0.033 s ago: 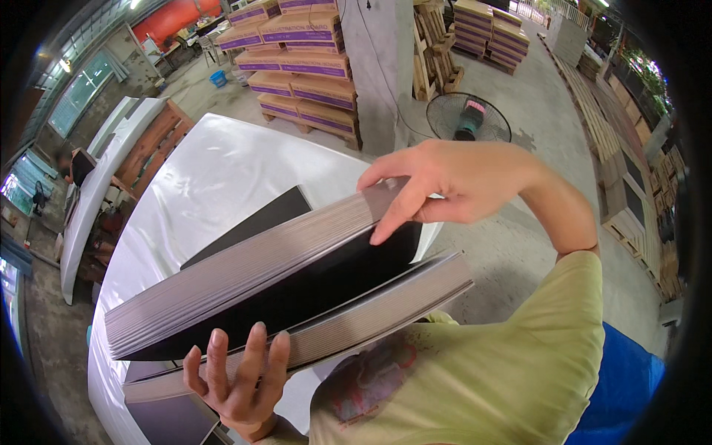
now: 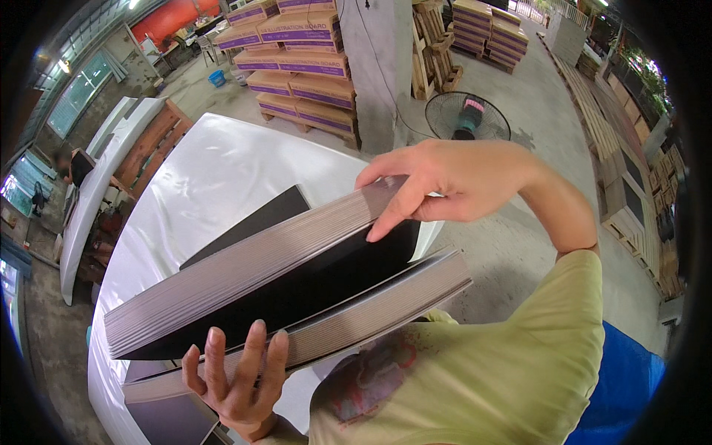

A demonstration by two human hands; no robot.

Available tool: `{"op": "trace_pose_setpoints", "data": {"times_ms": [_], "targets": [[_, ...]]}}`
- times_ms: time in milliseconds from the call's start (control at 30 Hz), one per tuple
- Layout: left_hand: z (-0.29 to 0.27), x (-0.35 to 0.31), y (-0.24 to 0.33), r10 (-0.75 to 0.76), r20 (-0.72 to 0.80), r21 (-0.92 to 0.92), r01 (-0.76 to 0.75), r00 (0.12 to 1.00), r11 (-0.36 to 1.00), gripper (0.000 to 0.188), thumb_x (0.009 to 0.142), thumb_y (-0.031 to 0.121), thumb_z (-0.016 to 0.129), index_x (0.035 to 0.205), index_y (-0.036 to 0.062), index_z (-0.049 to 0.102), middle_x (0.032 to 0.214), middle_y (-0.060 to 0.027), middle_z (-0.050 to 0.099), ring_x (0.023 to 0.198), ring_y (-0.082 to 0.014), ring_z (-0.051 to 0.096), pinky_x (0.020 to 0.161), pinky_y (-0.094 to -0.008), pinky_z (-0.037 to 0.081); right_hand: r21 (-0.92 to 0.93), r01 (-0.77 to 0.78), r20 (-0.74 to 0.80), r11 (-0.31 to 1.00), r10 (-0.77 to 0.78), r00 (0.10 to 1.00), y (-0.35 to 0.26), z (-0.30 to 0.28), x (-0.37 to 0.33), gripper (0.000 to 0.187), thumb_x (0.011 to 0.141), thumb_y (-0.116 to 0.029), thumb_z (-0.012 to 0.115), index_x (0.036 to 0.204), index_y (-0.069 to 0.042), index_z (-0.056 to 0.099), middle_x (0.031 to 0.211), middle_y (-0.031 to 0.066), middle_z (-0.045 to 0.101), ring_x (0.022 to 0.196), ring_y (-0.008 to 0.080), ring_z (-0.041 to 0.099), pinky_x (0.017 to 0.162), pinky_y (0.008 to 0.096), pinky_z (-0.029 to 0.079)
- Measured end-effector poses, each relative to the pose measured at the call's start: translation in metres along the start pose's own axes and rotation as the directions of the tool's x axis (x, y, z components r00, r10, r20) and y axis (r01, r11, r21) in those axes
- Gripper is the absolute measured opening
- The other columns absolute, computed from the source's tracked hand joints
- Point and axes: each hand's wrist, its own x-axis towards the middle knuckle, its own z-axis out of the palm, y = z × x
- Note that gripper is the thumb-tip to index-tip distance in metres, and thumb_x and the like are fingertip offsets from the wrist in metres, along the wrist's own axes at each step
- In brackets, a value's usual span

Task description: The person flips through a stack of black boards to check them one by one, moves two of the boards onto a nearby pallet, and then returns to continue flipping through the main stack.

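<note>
Two thick stacks of thin boards with grey edges and black faces stand tilted over the white table. My right hand [image 2: 437,182] is closed on the right end of the upper stack of boards [image 2: 245,263], with fingers along its top and lower edges. Below it my left hand [image 2: 241,386] grips the lower stack of boards [image 2: 371,311], its fingers spread across the edge and the tips reaching the gap between the stacks; its thumb is hidden. The stacks part more widely at the right. Behind the upper stack, a black board [image 2: 248,226] lies on the table.
The table has a shiny white cover [image 2: 230,156]. Beyond it stand stacked cartons [image 2: 311,67] on a pallet, a concrete pillar [image 2: 378,67] and a floor fan [image 2: 467,119]. Another covered table [image 2: 111,170] is at the left, a blue sheet [image 2: 619,386] at the lower right.
</note>
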Motion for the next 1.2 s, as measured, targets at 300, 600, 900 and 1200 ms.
{"op": "trace_pose_setpoints", "data": {"times_ms": [300, 600, 900, 1200], "targets": [[-0.005, 0.003, 0.007, -0.074, 0.062, 0.004, 0.074, 0.995, 0.997, 0.035, 0.068, 0.026, 0.078, 0.099, 0.0364, 0.063, 0.108, 0.0046, 0.064, 0.118, -0.0278, 0.048, 0.101, -0.0445, 0.028, 0.090, -0.186, 0.039, 0.978, 0.183, 0.982, -0.009, -0.003, -0.002, 0.068, 0.049, -0.034, 0.086, 0.111, -0.016, 0.064, 0.128, 0.0172, 0.043, 0.106, 0.0301, 0.052, 0.083, 0.0339, 0.043], [-0.004, 0.005, 0.004, -0.068, 0.072, 0.008, 0.067, 0.995, 0.998, 0.037, 0.068, 0.032, 0.076, 0.101, 0.0387, 0.061, 0.110, 0.0058, 0.063, 0.121, -0.0275, 0.046, 0.102, -0.0421, 0.028, 0.115, -0.242, 0.072, 0.963, 0.235, 0.969, -0.003, -0.008, 0.004, 0.068, 0.047, -0.032, 0.087, 0.110, -0.018, 0.065, 0.128, 0.0153, 0.043, 0.087, 0.0211, 0.056, 0.071, 0.0289, 0.045], [-0.001, -0.007, -0.001, 0.027, -0.037, 0.029, -0.026, 0.999, 0.999, 0.035, 0.069, 0.029, 0.076, 0.102, 0.0364, 0.064, 0.113, 0.0103, 0.058, 0.124, -0.0180, 0.040, 0.102, -0.0447, 0.028, 0.062, 0.016, 0.038, 0.998, -0.018, 0.999, 0.008, -0.011, 0.008, 0.033, 0.080, -0.013, 0.064, 0.113, -0.016, 0.063, 0.117, 0.0184, 0.053, 0.088, 0.0245, 0.060, 0.072, 0.0304, 0.047], [-0.001, -0.001, 0.002, -0.012, -0.006, 0.026, 0.012, 1.000, 1.000, 0.032, 0.072, 0.027, 0.075, 0.101, 0.0357, 0.064, 0.112, 0.0100, 0.060, 0.121, -0.0203, 0.044, 0.100, -0.0443, 0.030, -0.012, -0.049, -0.021, 0.999, 0.049, 0.999, 0.013, -0.001, 0.004, 0.031, 0.078, -0.014, 0.065, 0.109, -0.013, 0.065, 0.118, 0.0203, 0.050, 0.081, 0.0242, 0.059, 0.068, 0.0297, 0.047]]}}
